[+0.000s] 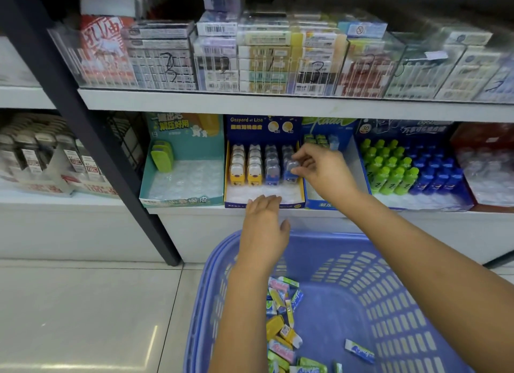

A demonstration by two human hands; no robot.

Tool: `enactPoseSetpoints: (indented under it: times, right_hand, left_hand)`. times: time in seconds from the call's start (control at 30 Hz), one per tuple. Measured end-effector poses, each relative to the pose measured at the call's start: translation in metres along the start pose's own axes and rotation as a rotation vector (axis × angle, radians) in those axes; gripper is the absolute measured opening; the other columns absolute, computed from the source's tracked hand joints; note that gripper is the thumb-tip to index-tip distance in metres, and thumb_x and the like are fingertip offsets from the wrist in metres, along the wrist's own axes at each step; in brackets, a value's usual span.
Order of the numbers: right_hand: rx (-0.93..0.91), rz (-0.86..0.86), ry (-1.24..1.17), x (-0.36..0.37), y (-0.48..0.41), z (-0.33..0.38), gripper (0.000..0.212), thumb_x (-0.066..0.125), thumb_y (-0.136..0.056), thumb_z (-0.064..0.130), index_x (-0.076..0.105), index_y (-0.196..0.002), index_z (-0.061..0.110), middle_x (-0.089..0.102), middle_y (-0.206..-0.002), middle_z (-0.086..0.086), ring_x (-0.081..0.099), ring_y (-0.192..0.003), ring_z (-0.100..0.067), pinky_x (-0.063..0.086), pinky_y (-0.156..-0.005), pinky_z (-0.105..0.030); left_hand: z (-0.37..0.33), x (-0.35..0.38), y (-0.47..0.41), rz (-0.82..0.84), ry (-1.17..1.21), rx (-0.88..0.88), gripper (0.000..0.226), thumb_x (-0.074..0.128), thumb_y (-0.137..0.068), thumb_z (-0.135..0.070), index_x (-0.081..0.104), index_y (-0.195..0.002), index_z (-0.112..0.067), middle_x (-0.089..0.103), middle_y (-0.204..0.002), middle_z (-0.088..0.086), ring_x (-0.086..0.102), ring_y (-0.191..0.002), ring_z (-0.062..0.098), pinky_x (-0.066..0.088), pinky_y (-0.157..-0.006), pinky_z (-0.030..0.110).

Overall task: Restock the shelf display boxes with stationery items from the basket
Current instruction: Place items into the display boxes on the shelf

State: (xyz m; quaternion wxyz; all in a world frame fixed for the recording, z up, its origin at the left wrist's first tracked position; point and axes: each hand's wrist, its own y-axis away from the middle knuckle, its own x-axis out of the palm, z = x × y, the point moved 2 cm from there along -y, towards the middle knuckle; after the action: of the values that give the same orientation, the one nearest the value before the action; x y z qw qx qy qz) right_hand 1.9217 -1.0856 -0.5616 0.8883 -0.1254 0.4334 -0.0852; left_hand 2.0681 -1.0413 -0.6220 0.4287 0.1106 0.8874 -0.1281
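Note:
A dark blue display box (pixel 262 127) on the lower shelf holds rows of yellow and blue erasers in clear cases. My right hand (pixel 322 169) pinches a blue eraser (pixel 291 168) at the front of the rightmost row. My left hand (pixel 264 228) is open, its fingertips resting on the front edge of that box. Below, a blue plastic basket (pixel 361 275) on the floor holds several wrapped erasers (pixel 281 317) in yellow, pink, green and blue.
A teal display box (pixel 183 177) to the left holds a few green items. Right of the dark blue box stand a blue box (pixel 328 138) and a tray of green and blue bottles (pixel 411 169). The upper shelf (pixel 278 102) carries clear bins. A black post (pixel 91 138) slants at left.

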Motion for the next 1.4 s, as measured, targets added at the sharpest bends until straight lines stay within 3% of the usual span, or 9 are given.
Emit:
enactPoseSetpoints:
  times: [0.4, 0.5, 0.67, 0.73, 0.83, 0.97, 1.07, 1.23, 1.4]
  right_hand:
    - [-0.011, 0.082, 0.174, 0.011, -0.014, -0.01, 0.02, 0.072, -0.08, 0.008, 0.065, -0.096, 0.0, 0.06, -0.101, -0.016, 0.056, -0.082, -0.023, 0.048, -0.076, -0.034]
    - [0.013, 0.155, 0.263, 0.005, -0.019, -0.005, 0.024, 0.067, -0.084, 0.011, 0.066, -0.107, 0.004, 0.06, -0.112, -0.016, 0.057, -0.096, -0.025, 0.041, -0.078, -0.027]
    - [-0.077, 0.117, 0.307, -0.001, 0.012, 0.007, 0.035, 0.06, -0.09, 0.02, 0.059, -0.124, 0.011, 0.051, -0.12, -0.012, 0.054, -0.1, -0.024, 0.043, -0.087, -0.031]
    - [-0.085, 0.064, 0.169, 0.004, 0.048, 0.001, 0.023, 0.061, -0.089, 0.021, 0.061, -0.109, 0.012, 0.055, -0.099, -0.004, 0.051, -0.079, -0.012, 0.041, -0.074, -0.028]
    - [0.06, 0.278, 0.116, 0.035, 0.102, -0.029, 0.013, 0.063, -0.087, 0.024, 0.063, -0.095, 0.015, 0.059, -0.079, -0.001, 0.054, -0.074, -0.015, 0.042, -0.069, -0.029]
    - [0.321, 0.655, 0.191, 0.085, 0.156, -0.086, 0.037, 0.066, -0.084, 0.023, 0.058, -0.118, 0.012, 0.066, -0.11, -0.009, 0.059, -0.105, -0.023, 0.042, -0.084, -0.026]
    - [0.414, 0.775, 0.184, 0.118, 0.176, -0.113, 0.064, 0.069, -0.08, 0.022, 0.042, -0.137, 0.018, 0.057, -0.126, -0.012, 0.054, -0.116, -0.027, 0.043, -0.091, -0.029]
    - [0.444, 0.804, 0.033, 0.17, 0.195, -0.121, 0.077, 0.067, -0.08, 0.02, 0.027, -0.146, 0.027, 0.044, -0.136, -0.012, 0.049, -0.121, -0.028, 0.041, -0.097, -0.027]
    - [0.487, 0.639, -0.038, 0.195, 0.204, -0.121, 0.061, 0.051, -0.087, 0.011, 0.033, -0.143, 0.026, 0.042, -0.135, -0.002, 0.05, -0.117, -0.023, 0.039, -0.091, -0.025]
  left_hand:
    - [0.004, -0.004, -0.005, 0.087, 0.009, 0.013, 0.052, 0.051, -0.095, -0.022, 0.037, -0.144, -0.011, 0.037, -0.15, 0.005, 0.023, -0.142, 0.018, 0.002, -0.115, 0.024]
    - [0.001, -0.01, 0.001, 0.048, 0.101, -0.012, 0.046, 0.05, -0.096, -0.019, 0.044, -0.14, -0.012, 0.041, -0.147, 0.005, 0.029, -0.14, 0.017, 0.017, -0.115, 0.025]
    - [-0.008, -0.017, 0.017, -0.211, 0.258, 0.025, 0.018, 0.052, -0.094, -0.018, 0.067, -0.104, -0.018, 0.066, -0.1, -0.005, 0.058, -0.087, 0.006, 0.042, -0.076, 0.015]
    - [-0.001, -0.007, 0.018, -0.088, 0.228, -0.024, 0.015, 0.054, -0.091, -0.017, 0.068, -0.095, -0.017, 0.069, -0.087, -0.002, 0.062, -0.078, 0.012, 0.048, -0.071, 0.024]
    - [0.024, 0.026, 0.025, 0.261, 0.018, -0.179, 0.018, 0.052, -0.09, -0.013, 0.068, -0.093, -0.006, 0.07, -0.091, 0.013, 0.064, -0.088, 0.028, 0.051, -0.077, 0.036]
    - [0.057, 0.082, 0.059, 0.603, -0.165, -0.357, 0.031, 0.05, -0.092, -0.015, 0.059, -0.121, -0.008, 0.058, -0.127, 0.015, 0.055, -0.117, 0.029, 0.045, -0.091, 0.034]
    - [0.069, 0.121, 0.086, 0.731, -0.147, -0.367, 0.06, 0.048, -0.095, -0.015, 0.023, -0.148, -0.005, 0.027, -0.152, 0.017, 0.028, -0.14, 0.029, 0.029, -0.111, 0.035]
    - [0.079, 0.154, 0.097, 0.818, -0.307, -0.244, 0.068, 0.048, -0.095, -0.02, 0.011, -0.151, -0.011, 0.009, -0.158, 0.014, 0.005, -0.146, 0.031, 0.011, -0.119, 0.04]
    - [0.083, 0.161, 0.091, 0.625, -0.289, -0.301, 0.036, 0.049, -0.091, -0.023, 0.05, -0.126, -0.013, 0.053, -0.127, 0.012, 0.044, -0.12, 0.028, 0.038, -0.098, 0.037]
